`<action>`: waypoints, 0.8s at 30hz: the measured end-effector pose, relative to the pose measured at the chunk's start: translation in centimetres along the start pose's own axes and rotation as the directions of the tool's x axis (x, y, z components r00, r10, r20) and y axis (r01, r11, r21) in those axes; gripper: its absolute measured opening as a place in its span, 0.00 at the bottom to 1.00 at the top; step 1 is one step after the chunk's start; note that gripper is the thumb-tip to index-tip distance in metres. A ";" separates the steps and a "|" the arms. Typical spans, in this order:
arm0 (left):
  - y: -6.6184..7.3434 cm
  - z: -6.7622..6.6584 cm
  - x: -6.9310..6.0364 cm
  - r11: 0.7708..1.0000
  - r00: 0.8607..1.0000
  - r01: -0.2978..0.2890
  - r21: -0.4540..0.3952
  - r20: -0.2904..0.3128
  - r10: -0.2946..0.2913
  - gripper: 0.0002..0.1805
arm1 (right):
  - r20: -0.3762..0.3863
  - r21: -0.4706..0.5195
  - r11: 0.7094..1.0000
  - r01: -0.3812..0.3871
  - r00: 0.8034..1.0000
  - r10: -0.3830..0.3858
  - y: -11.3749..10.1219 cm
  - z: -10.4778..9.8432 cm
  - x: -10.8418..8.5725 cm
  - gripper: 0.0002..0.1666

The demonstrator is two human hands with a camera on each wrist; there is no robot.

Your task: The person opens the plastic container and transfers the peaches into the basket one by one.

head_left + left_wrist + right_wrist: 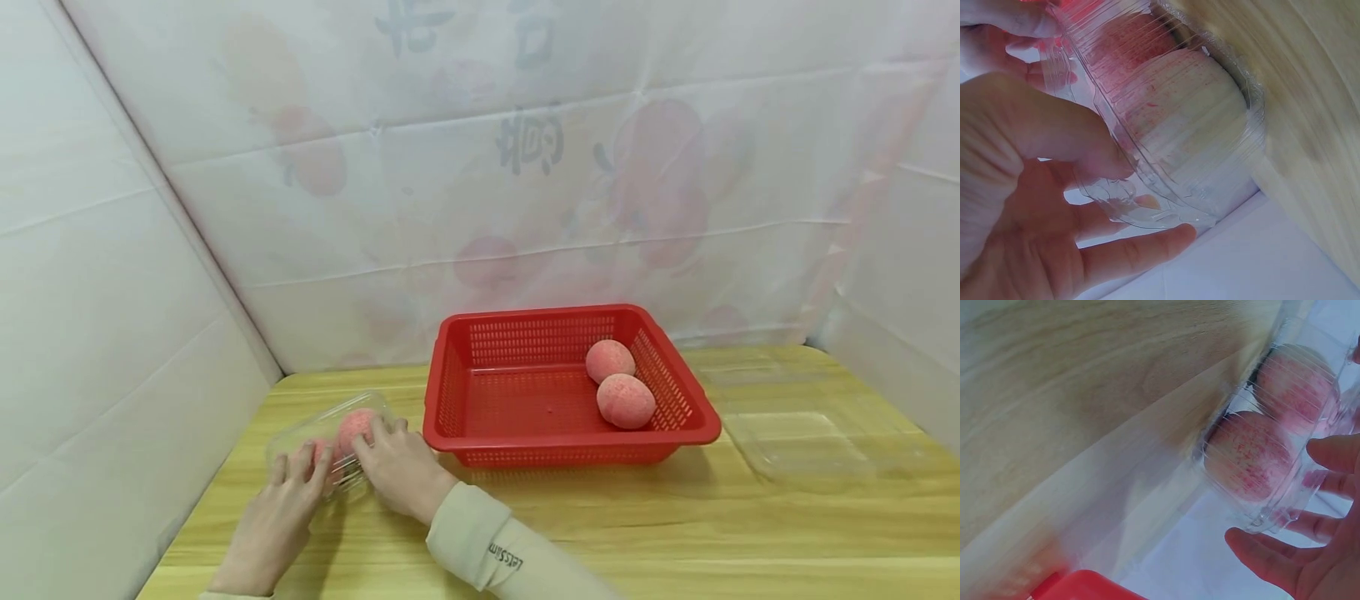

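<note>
A clear plastic box (296, 433) stands at the table's left with two pink, peach-like fruits inside; one fruit (357, 429) lies near the right hand. The left hand (279, 517) grips the box's near left edge; in the left wrist view its thumb lies on the clear rim (1147, 178), other fingers round the outside. The right hand (405, 471) holds the same edge farther right, fingertips over the plastic. In the right wrist view both fruits (1250, 456) show through the ribbed plastic beside the right hand (1316, 544).
A red basket (562, 446) stands at the middle of the wooden table (600, 525), two more pink fruits (626, 402) at its right side. Clear plastic containers (810, 437) lie at the table's right. White printed sheets (420, 200) hang behind and at the sides.
</note>
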State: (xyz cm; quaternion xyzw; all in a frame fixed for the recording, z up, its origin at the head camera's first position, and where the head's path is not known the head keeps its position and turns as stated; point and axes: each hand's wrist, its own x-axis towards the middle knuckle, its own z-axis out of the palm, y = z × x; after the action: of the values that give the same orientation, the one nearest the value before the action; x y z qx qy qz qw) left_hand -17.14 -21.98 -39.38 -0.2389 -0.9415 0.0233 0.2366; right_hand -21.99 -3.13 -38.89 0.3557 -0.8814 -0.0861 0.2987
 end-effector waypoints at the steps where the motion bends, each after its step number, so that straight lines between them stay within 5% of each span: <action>1: 0.0 0.0 0.0 1.000 1.000 -0.005 -0.001 -0.011 0.005 0.49 | 0.006 -0.002 1.000 -0.008 1.000 0.008 0.0 0.1 0.1 0.14; 8: -0.2 0.1 -0.1 1.000 1.000 -0.009 -0.008 -0.024 0.009 0.50 | 0.111 0.133 0.986 -0.101 0.990 0.087 -0.6 0.4 0.3 0.16; 18: 0.0 -0.4 0.0 0.998 0.996 0.051 -0.029 0.072 -0.049 0.48 | 0.072 0.026 0.995 -0.095 0.993 0.093 -0.7 0.8 0.6 0.16; 24: 0.0 -0.4 0.1 0.998 0.996 0.051 -0.042 0.075 -0.048 0.48 | 0.018 0.051 0.989 -0.140 0.990 0.139 -0.7 1.4 0.9 0.11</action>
State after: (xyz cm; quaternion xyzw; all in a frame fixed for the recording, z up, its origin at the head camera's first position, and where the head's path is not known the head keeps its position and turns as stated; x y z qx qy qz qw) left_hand -17.03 -21.96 -38.97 -0.2197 -0.9555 0.0054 0.1969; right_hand -22.92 -4.32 -39.87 0.3003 -0.9082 -0.0446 0.2882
